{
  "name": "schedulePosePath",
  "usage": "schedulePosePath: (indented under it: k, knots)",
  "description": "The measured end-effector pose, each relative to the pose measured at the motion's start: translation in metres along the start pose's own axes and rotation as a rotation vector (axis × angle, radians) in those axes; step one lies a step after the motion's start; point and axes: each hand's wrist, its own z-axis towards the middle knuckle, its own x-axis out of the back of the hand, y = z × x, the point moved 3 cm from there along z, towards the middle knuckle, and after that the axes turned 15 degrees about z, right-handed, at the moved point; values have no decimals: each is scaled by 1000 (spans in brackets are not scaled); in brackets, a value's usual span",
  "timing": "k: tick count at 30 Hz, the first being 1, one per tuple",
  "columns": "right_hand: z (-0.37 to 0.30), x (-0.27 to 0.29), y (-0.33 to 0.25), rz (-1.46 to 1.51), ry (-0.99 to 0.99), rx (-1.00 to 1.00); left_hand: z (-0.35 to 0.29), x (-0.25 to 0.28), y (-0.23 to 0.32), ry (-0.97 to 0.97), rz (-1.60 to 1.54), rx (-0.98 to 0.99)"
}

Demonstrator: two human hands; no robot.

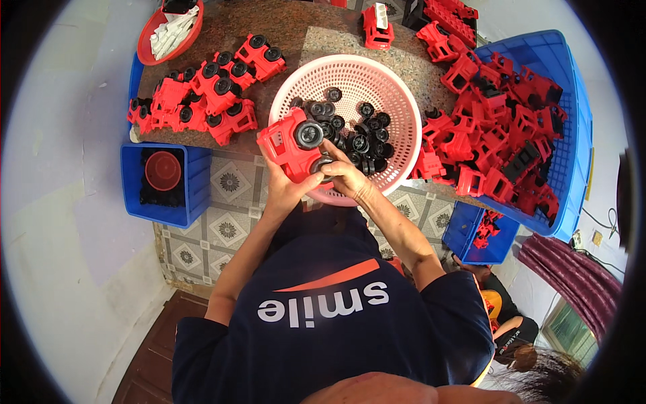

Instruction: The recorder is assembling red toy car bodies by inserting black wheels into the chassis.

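A red toy car body (279, 146) is held between both hands above the near left rim of a pink perforated basket (296, 79). One black wheel (309, 135) shows on its upper side, and a second black wheel (326, 168) sits lower, partly covered by fingers. My left hand (289, 187) grips the body from its left and lower side. The thumb and fingers of my right hand (346, 176) close on the lower wheel, against the body. Loose black wheels (360, 143) lie heaped inside the basket.
Several red toy cars with wheels (221, 86) are piled on the table's left. A blue crate (572, 135) full of red car bodies (484, 128) stands at right. A red bowl (195, 34) holds white parts; blue bins (195, 188) sit below. Another person (515, 330) is at lower right.
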Motion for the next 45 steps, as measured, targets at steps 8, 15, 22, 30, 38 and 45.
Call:
schedulePosePath:
  k: [8,15,22,30,38,45]
  knots:
    - [7,-14,-14,-186,-9,65,9,7,2,28,1,-17]
    - [-12,-52,-49,-1429,-360,562,18,73,-2,-336,-731,321]
    - [40,-18,-63,-720,-361,197,11,82,-47,-520,-460,608]
    - [182,170,-65,-1725,863,172,20,60,-42,-151,-410,457]
    - [107,144,-83,-767,453,411,41,43,-53,59,-213,464]
    - [10,4,-58,-399,215,406,48,17,-45,2,-144,487]
